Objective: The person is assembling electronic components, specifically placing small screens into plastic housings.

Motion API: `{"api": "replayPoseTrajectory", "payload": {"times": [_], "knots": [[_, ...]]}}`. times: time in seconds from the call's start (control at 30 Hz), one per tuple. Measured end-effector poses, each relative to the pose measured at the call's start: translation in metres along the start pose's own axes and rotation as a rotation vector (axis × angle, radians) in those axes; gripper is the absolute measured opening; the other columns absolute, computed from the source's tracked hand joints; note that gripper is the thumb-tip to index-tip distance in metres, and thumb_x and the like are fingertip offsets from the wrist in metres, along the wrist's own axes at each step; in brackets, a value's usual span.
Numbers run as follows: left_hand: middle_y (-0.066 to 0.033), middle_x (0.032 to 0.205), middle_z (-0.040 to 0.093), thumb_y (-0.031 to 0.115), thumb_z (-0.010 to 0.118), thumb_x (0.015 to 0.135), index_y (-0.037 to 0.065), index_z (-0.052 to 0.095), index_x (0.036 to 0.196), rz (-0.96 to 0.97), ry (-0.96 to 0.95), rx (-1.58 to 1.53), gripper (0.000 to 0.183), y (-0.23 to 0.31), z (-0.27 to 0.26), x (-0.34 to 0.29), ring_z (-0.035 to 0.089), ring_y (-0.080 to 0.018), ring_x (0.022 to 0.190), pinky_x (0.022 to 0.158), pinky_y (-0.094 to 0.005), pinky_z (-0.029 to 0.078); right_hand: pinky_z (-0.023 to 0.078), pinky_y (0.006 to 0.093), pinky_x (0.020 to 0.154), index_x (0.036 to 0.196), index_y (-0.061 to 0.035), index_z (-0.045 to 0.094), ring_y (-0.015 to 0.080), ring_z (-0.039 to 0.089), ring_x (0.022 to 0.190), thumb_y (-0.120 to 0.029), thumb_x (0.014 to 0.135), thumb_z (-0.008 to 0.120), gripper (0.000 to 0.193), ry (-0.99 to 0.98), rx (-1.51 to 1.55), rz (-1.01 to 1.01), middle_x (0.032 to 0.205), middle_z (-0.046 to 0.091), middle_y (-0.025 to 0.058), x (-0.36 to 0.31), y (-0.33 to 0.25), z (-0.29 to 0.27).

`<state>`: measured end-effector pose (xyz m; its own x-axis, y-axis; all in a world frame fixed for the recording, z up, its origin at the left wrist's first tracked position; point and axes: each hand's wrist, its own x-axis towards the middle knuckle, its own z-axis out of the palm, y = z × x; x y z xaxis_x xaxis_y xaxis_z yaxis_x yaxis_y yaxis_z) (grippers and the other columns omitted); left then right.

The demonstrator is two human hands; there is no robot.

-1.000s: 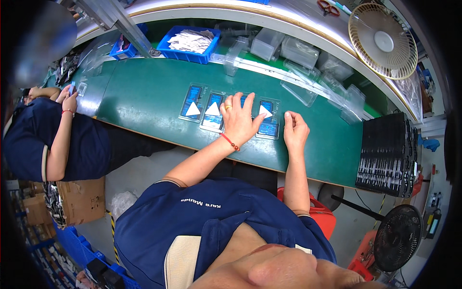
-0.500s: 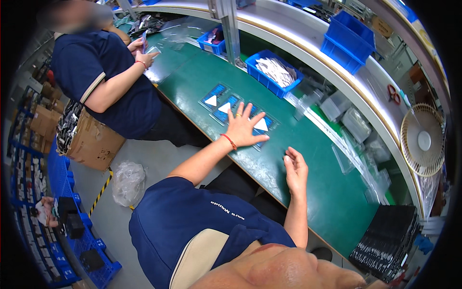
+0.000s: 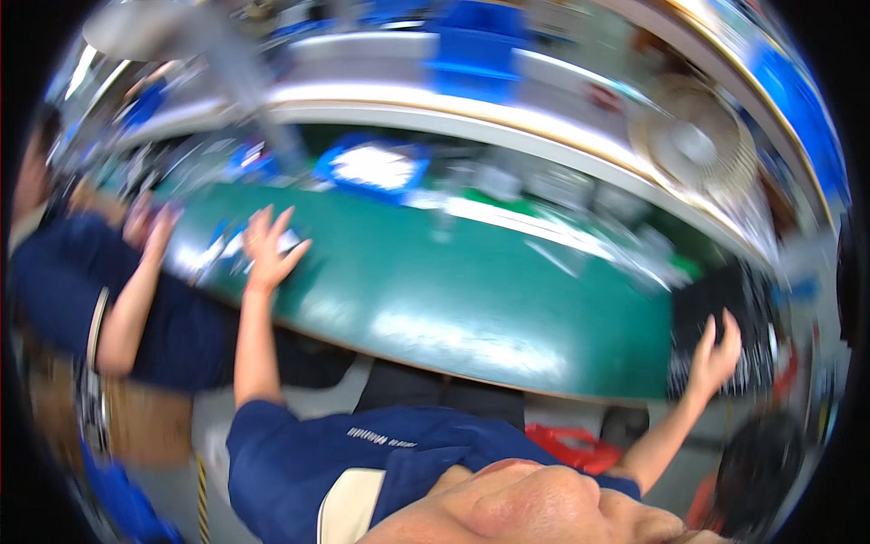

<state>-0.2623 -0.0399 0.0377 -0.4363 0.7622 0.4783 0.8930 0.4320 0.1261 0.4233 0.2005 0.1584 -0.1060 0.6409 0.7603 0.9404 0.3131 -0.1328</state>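
Observation:
My left hand (image 3: pixel 269 252) is over the left part of the green table (image 3: pixel 426 281), open with fingers spread. Under and beside it lie the flat blue-and-white packs (image 3: pixel 234 243), blurred by motion; whether the hand touches them I cannot tell. Far to the right, my right hand (image 3: pixel 716 358) is raised, thumb and fingers apart, nothing seen in it. Right behind that hand stands a stack of flat black packs (image 3: pixel 698 304) at the table's right end. Contact between the hand and the stack cannot be made out.
A co-worker's hand (image 3: pixel 156 231) is close to my left. Along the back edge are a blue bin (image 3: pixel 331 172) of white pieces and clear plastic packs (image 3: pixel 562 198). Above, the shelf holds stacked blue bins (image 3: pixel 476 54) and a fan (image 3: pixel 693 143).
My view has swung to the right. My right hand has gone from the table's front edge to the black stack. My left hand stays by the blue-and-white packs, somewhat lifted in look.

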Motion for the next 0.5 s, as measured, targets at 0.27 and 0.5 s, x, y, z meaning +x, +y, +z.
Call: {"api": "replayPoseTrajectory", "payload": {"times": [0.27,0.5], "knots": [[-0.0208,0.136,0.046,0.032,0.075,0.073,0.008,0.059,0.121,0.689,-0.149,-0.522,0.056,0.205,0.006,-0.012,0.04,-0.0403,0.129,0.105,-0.0522,0.032,0.049,0.0451,0.086,0.113,-0.0124,0.065,0.0343,0.059,0.105,-0.025,0.081,0.067,0.035,-0.294,-0.357,0.26,0.112,0.062,0.015,0.04,0.065,-0.014],[-0.0197,0.129,0.051,0.024,0.077,0.072,0.007,0.063,0.113,0.877,-0.329,-0.777,0.047,0.293,0.034,-0.03,0.048,-0.0384,0.122,0.103,-0.0487,0.037,0.051,0.039,0.08,0.099,-0.0051,0.068,0.0307,0.066,0.089,-0.011,0.074,0.069,0.026,-0.341,-0.18,0.234,0.091,0.068,0.0164,0.066,0.095,-0.027]]}}
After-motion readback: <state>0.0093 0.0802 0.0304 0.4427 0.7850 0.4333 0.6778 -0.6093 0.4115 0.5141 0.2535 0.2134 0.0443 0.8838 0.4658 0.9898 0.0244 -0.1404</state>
